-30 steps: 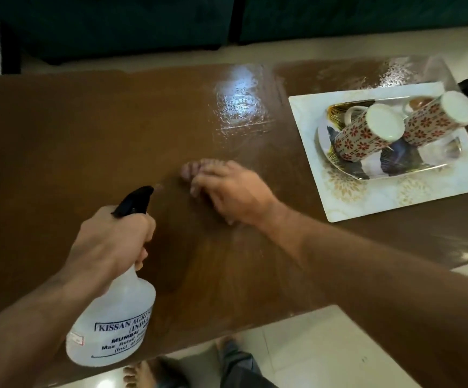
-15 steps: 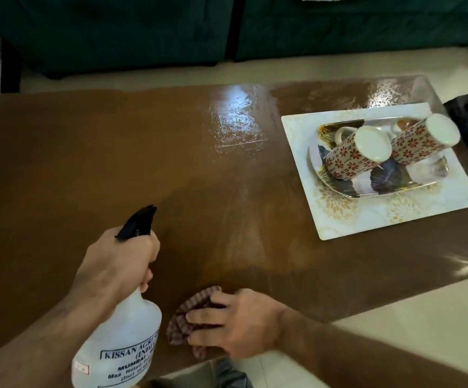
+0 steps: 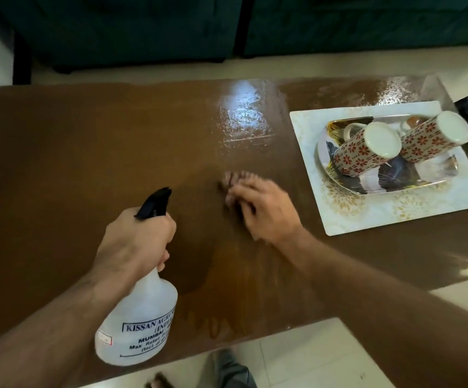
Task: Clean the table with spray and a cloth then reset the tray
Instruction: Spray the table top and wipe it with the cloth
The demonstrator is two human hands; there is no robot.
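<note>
My L hand [image 3: 134, 242] grips the spray [image 3: 140, 312], R hand [image 3: 266, 211] presses blurred cloth [image 3: 228, 180] on table [image 3: 87, 152], fingers curled over it.

A translucent white plastic spray bottle [image 3: 139, 317] with a black trigger nozzle is gripped at the neck by the left hand [image 3: 134, 242], held above the glossy brown wooden table [image 3: 73, 152]. A crumpled striped cloth [image 3: 228, 180], kinda blurred, is pressed onto the tabletop under the right hand [image 3: 266, 210]. Over on the right, a white rectangular patterned tray [image 3: 367, 219] is sat on the table, with a smaller glossy dish [image 3: 395, 182] on it and two red-flowered white mugs [image 3: 367, 148] tipped upside down in that dish. Wet sheen is seen across the far middle of the table.
</note>
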